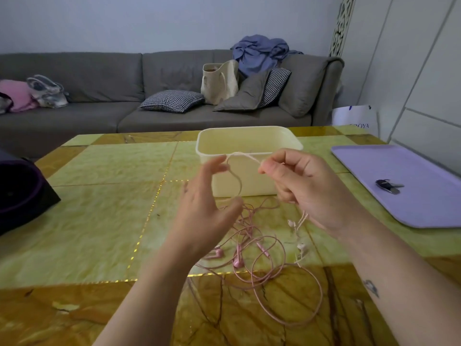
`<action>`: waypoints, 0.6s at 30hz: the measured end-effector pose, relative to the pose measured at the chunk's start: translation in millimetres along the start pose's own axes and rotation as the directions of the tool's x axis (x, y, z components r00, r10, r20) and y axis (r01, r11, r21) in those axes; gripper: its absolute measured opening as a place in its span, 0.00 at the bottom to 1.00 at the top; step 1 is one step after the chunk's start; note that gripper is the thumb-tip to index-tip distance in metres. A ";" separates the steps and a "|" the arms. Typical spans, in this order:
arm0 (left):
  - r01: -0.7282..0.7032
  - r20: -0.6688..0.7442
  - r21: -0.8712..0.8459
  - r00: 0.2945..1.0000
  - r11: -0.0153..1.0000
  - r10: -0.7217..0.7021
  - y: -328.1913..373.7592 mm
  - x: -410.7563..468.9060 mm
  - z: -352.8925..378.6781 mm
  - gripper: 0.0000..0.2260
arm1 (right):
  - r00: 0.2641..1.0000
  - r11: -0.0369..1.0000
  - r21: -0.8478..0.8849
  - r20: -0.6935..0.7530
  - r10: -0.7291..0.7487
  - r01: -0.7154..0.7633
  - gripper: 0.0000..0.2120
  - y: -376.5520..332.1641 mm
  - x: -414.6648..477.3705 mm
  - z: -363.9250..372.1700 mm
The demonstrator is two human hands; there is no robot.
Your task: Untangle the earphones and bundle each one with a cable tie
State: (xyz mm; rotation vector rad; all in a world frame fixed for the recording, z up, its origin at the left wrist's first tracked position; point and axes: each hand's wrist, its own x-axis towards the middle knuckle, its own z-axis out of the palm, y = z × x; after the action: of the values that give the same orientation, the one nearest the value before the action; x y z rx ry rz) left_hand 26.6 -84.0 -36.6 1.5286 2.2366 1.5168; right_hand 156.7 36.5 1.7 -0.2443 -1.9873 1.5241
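Currently the white cable (243, 153) spans between both hands mid-frame, in front of the tub (249, 141). Right hand (309, 188) is curled, pinching it between thumb and forefinger. The cable vanishes behind the palm and exits below toward the white buds (290, 223). Left hand (207, 211): fingers near straight, thumb apart, cable at blurred tips, can't tell if pinched. Pink earphones (238, 260) lie tangled on the table (99, 196), lower centre, partly hidden by the left wrist.

Hands raised — left hand (204, 208) loosely open; right hand (306, 186) pinching cable (242, 153).
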 end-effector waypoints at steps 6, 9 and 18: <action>0.203 0.124 0.174 0.966 0.964 -0.225 -25.2 8.0 14.8 0.09 | 0.983 0.985 0.164 -0.181 -0.024 0.054 0.09 9.7 3.7 -27.5; 0.283 -0.025 0.193 0.959 0.940 -0.284 -26.1 14.4 13.4 0.08 | 0.967 0.997 -0.060 -0.250 0.041 -0.057 0.11 16.8 1.3 -43.4; 0.093 0.019 0.239 0.995 0.967 -0.100 7.7 13.2 21.4 0.07 | 0.966 0.742 -0.649 0.038 0.254 -0.169 0.36 11.5 -10.2 -18.1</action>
State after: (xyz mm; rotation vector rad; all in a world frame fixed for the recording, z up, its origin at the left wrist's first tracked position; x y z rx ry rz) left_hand 36.0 -59.5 -36.2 1.4595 2.5109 1.2276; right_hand 172.6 49.7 -9.9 -0.6938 -2.6104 0.9266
